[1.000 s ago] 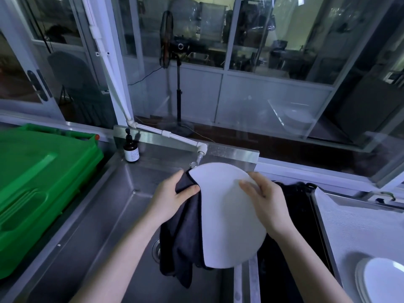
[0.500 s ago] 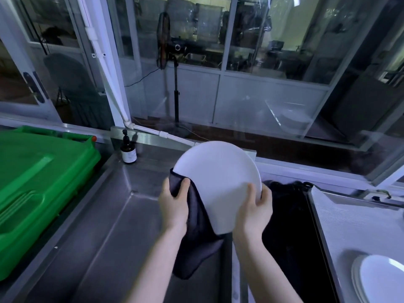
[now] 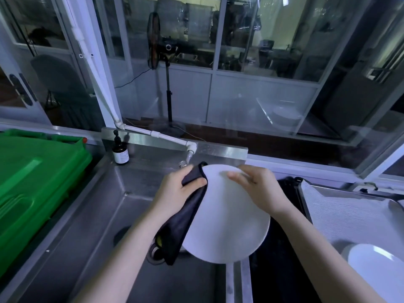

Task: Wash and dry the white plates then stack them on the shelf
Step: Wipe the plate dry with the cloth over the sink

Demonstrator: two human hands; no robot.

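- White plate (image 3: pixel 227 226): round, smooth, matte. I hold it tilted over the sink, underside towards me.
- Dark cloth (image 3: pixel 180 226): soft, folded over the plate's left rim, its tail hanging down to the near edge.
- Left hand (image 3: pixel 175 189): thumb and fingers pinch the cloth onto the far-left rim.
- Right hand (image 3: pixel 260 189): fingers curled over the far-right rim, gripping the plate, with the palm on its face.
- The plate sits between both hands, above the divider between the sink's two basins.
- Sink (image 3: pixel 98 215): brushed stainless steel, drain partly hidden under the cloth.
- White plastic pipe tap (image 3: pixel 190 147): just beyond the plate.
- Brown pump bottle (image 3: pixel 119 150): upright at the far-left sink corner.
- Green plastic bin lid (image 3: pixel 32 182): left of the sink.
- Right: grey textured counter (image 3: pixel 349 215), with a stack of white plates (image 3: pixel 376 267) at its near edge.
- Far: glass partition, pedestal fan (image 3: pixel 157 44) behind it.
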